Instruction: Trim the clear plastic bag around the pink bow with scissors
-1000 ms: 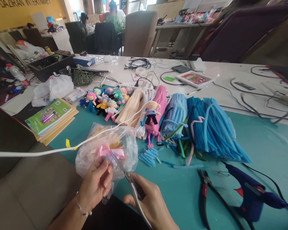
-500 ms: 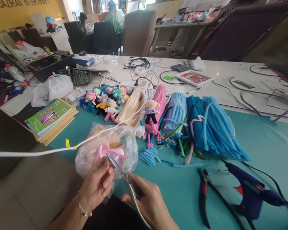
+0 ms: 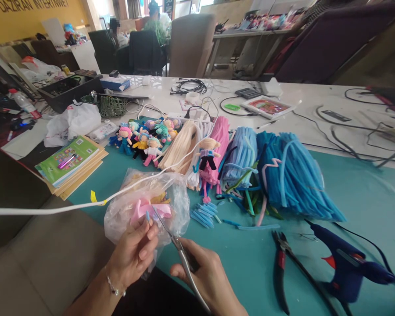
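Note:
My left hand [image 3: 136, 248] pinches a short light-blue piece [image 3: 148, 216] upright between thumb and fingertips. In my right hand [image 3: 206, 272] are metal scissors [image 3: 179, 245], their blades pointing up and left, a little to the right of the blue piece and apart from it. Behind both hands lies a clear plastic bag [image 3: 179, 206] with pink ribbon [image 3: 159, 210] on it. Several cut light-blue pieces [image 3: 204, 215] lie on the green mat, right of the bag. A small doll [image 3: 208, 153] rests on the pink bundle of fuzzy stems [image 3: 220, 131].
Blue stem bundles [image 3: 292, 175] stand right of centre. Pliers [image 3: 279, 267] and a blue glue gun [image 3: 345, 263] lie at the right. Small dolls [image 3: 151, 136] and notebooks [image 3: 69, 164] sit at the left. A white cable [image 3: 85, 206] crosses in front.
The scissors have moved slightly right, away from my left fingertips, and their blades look closer together. The light-blue piece in my left hand now shows clearly.

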Demonstrator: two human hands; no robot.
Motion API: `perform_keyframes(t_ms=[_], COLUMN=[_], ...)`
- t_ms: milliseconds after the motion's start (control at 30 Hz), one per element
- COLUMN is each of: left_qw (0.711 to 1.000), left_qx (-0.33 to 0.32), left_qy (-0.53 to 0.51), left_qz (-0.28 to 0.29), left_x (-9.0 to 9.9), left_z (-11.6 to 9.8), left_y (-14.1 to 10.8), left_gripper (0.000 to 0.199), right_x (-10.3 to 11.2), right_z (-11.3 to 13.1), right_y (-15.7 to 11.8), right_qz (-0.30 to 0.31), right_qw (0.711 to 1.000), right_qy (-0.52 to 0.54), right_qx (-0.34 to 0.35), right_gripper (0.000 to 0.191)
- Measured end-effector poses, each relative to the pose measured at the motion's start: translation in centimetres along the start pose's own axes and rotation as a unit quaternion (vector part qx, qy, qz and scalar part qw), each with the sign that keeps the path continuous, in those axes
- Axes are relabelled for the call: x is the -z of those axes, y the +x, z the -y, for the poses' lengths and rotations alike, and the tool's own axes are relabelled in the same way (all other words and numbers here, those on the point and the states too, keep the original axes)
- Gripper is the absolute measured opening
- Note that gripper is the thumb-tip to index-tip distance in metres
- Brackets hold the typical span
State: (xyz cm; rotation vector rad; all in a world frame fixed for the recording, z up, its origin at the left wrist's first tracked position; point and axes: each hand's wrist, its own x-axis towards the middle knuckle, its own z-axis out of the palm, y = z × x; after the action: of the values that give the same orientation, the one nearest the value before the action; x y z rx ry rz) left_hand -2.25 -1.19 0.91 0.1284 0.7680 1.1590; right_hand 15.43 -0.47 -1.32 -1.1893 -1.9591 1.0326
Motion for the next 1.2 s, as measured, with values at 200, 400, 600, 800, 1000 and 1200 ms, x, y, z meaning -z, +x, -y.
perform_keyframes(t_ms=[200,400,600,800,1000,1200], left_qw=[1.0,0.999,0.998,0.998,0.999,0.998], left_qx=[0.006,-0.002,-0.004,0.0,0.01,0.02], left_qy=[0.005,0.012,0.017,0.011,0.006,-0.003], left_qz=[0.022,0.049,0.058,0.06,0.051,0.052], left_x=[0.26,0.7,0.89,0.48,0.3,0.57], left_z=[-0.12,0.08,0.3,0.24,0.0,0.03], left_y=[0.08,0.24,0.36,0.21,0.05,0.06], left_gripper=[0.035,0.032,0.029,0.032,0.035,0.033], right_x=[0.31,0.21,0.15,0.17,0.06,-0.1], right_z=[0.32,0.26,0.37,0.46,0.49,0.49], right_y=[-0.31,-0.21,-0.18,-0.16,-0.17,-0.15], right_qz=[0.022,0.028,0.022,0.011,0.012,0.034], right_qw=[1.0,1.0,1.0,1.0,1.0,0.998], right_qy=[0.007,0.008,0.016,0.006,0.013,0.047], right_qx=[-0.011,-0.013,0.0,0.011,0.005,-0.022], right_gripper=[0.068,0.067,0.075,0.076,0.076,0.074])
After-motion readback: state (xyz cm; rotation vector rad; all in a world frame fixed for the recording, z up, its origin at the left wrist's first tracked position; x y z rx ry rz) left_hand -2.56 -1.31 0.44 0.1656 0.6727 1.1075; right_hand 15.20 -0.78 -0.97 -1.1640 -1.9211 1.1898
